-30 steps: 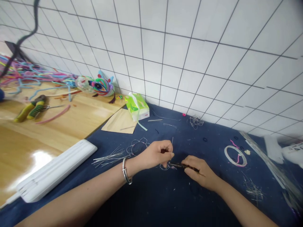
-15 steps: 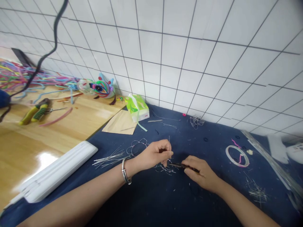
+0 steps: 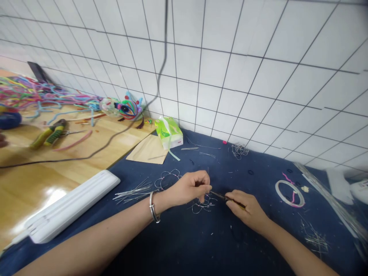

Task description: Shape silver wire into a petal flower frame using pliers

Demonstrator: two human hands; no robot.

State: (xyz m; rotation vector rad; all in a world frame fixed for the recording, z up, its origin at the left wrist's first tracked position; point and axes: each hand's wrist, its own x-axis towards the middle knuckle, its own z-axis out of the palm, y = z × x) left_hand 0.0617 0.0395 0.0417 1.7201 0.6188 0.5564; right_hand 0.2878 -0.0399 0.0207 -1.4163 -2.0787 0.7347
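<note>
My left hand (image 3: 189, 188) is closed in a pinch above the dark blue cloth. From under its fingers hangs a beaded wire piece (image 3: 204, 206) with thin silvery loops, and a fine wire end pokes up above the thumb. My right hand (image 3: 245, 211) is wrapped round slim pliers (image 3: 220, 196). The pliers' tips point left and reach close to my left fingertips; whether they grip the wire I cannot tell. Left of my left hand lies a flower-shaped wire frame (image 3: 166, 174) with small pink beads, partly behind the wrist.
Cut wires (image 3: 135, 193) lie beside a white power strip (image 3: 77, 203). Behind are a tissue pack (image 3: 169, 133), brown paper (image 3: 143, 150) and tangled wire (image 3: 239, 150). A white ring (image 3: 278, 191) lies right. Green-yellow pliers (image 3: 53, 133), a black cable (image 3: 110, 142) and another person's hand (image 3: 2, 140) are left.
The pliers' tips have risen to near my left fingertips, and my left hand has barely moved. The black cable has swung right, and another person's hand shows at the left edge.
</note>
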